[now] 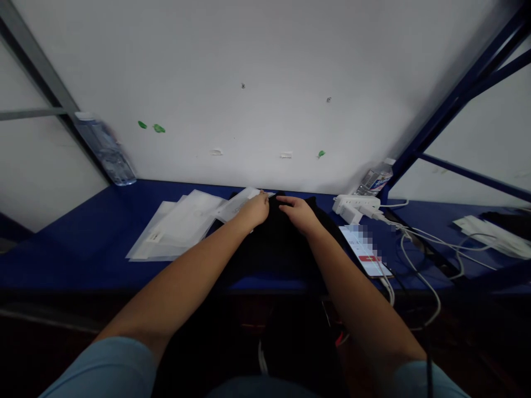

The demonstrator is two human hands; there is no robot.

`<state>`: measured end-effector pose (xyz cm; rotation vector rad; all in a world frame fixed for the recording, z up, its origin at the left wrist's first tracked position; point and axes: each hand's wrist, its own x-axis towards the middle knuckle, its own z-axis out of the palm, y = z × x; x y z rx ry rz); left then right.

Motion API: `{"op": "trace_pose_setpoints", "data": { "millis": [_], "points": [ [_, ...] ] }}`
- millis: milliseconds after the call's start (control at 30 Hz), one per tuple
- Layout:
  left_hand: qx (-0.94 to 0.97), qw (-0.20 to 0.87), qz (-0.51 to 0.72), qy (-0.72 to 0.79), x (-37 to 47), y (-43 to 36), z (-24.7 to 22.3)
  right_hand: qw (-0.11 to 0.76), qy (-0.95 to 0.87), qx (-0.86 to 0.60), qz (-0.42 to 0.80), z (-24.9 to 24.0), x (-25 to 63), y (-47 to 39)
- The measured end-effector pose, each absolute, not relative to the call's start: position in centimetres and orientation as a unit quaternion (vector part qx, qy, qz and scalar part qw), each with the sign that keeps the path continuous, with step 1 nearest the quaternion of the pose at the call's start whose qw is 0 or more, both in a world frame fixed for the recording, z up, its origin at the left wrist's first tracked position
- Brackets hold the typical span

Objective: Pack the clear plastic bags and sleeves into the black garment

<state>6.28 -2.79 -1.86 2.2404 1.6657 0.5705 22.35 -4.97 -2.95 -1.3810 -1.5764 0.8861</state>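
My left hand [260,209] is closed at the far side of the desk, its fingers on a clear plastic bag [237,205] with faint print. A sliver of the bag shows past the fingertips. Black cloth [274,249] lies bunched beneath both forearms, and its folds are too dark to make out. Over the cloth's far end, my right hand [302,214] has its fingers stretched toward the left hand, with nothing visible in them. To the left lies a stack of frosted plastic bags [182,226], one carrying a small label.
A large clear bottle [108,152] stands at the back left, a smaller labelled bottle [375,178] at the back right. A power strip [357,203], a lit phone [365,251] and white cables [415,235] lie right of my arm on the blue desk [83,237]. A white wall rises behind.
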Motion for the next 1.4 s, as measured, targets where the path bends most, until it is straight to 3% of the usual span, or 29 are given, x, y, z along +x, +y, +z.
{"op": "trace_pose_setpoints", "data": {
  "millis": [233,333,467,700,800,900,1067,1400],
  "points": [
    [0.783,0.164,0.246,0.547,6.5,-2.8,-2.1,0.354,-0.670,-0.510,0.406,-2.7,22.1,-5.0],
    [0.796,0.154,0.254,0.527,6.7,-3.0,-1.9,0.380,-0.683,-0.489,0.388,-2.9,21.9,-4.6],
    [0.814,0.133,0.254,0.504,6.9,-3.6,-1.6,0.429,-0.685,-0.509,0.297,-3.0,21.6,-4.4],
    [0.806,0.120,0.147,0.560,6.4,-4.1,-1.7,0.390,-0.655,-0.645,0.061,-2.9,22.5,-5.9],
    [0.792,0.121,0.129,0.585,6.2,-3.9,-1.8,0.304,-0.662,-0.673,0.124,-2.2,23.7,-6.6],
    [0.790,0.119,0.126,0.588,6.2,-4.0,-1.8,0.254,-0.732,-0.594,0.214,-1.2,24.4,-7.3],
    [0.790,0.102,0.139,0.588,6.3,-4.2,-1.7,0.312,-0.788,-0.463,0.259,-0.7,23.8,-7.4],
    [0.829,0.026,0.112,0.547,6.3,-3.7,-2.2,0.418,-0.627,-0.578,0.312,-2.4,22.7,-5.3]
  ]
}}
